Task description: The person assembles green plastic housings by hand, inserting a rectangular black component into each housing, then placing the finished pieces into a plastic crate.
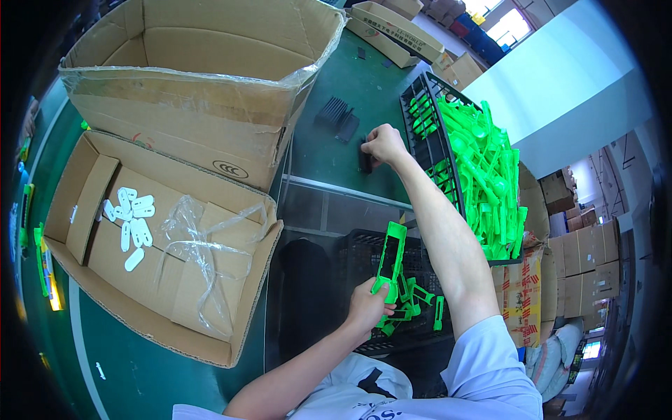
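- Nearest me, my left hand (pixel 365 306) has its fingers closed around a bright green, flat, rectangular plastic frame (pixel 390 260), held upright above a black plastic crate (pixel 350 253) of similar green pieces.
- I judge this a fitting step; the frame seems to await an insert.
- My right hand (pixel 383 143) pinches a small dark plastic part (pixel 365 159) on the green tabletop (pixel 329 150).
- A black mesh tray (pixel 424 143) holds heaped green mouldings.
- The low open cardboard box (pixel 91 203) contains white oval tags (pixel 131 224) and clear film.

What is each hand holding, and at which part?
Left hand holds a green plastic frame by its lower end. Right hand grips a small black piece at its top.
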`<state>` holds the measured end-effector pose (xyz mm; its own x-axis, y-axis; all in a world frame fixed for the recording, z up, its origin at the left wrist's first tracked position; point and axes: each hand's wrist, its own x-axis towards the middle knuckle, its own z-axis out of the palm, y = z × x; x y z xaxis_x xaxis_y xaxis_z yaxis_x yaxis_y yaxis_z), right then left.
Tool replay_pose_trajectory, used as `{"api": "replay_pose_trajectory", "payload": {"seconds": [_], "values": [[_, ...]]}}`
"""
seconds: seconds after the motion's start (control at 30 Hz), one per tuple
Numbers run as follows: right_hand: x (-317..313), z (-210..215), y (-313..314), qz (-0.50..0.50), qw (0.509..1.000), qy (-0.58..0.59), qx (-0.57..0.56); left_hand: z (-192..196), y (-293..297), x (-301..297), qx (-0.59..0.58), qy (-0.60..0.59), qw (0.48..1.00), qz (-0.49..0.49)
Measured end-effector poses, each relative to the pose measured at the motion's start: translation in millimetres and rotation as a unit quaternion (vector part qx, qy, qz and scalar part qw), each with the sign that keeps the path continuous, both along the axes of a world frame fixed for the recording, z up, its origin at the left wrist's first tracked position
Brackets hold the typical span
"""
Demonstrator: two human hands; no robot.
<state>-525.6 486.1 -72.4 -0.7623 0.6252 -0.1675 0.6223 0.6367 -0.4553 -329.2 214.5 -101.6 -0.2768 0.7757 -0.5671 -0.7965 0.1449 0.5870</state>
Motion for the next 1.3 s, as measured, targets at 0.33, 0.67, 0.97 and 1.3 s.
{"api": "replay_pose_trajectory", "payload": {"seconds": [0.33, 0.67, 0.97, 1.3], "values": [[19.5, -8.0, 3.9, -0.052, 0.997, 0.029, -0.041, -3.6, 0.5, 3.4, 0.005, 0.007, 1.000, -0.018], [21.7, 4.8, -19.1, -0.064, 0.997, -0.002, 0.041, -1.5, -0.4, 0.8, 0.004, 0.001, 1.000, -0.006], [17.0, 5.9, -21.5, 0.064, 0.987, -0.010, 0.144, 0.2, 0.1, 1.0, 0.000, -0.002, 1.000, -0.009], [6.7, 8.7, -25.9, 0.112, 0.973, -0.042, 0.196, 2.5, 0.7, -0.2, 0.004, 0.000, 1.000, -0.013]]}}
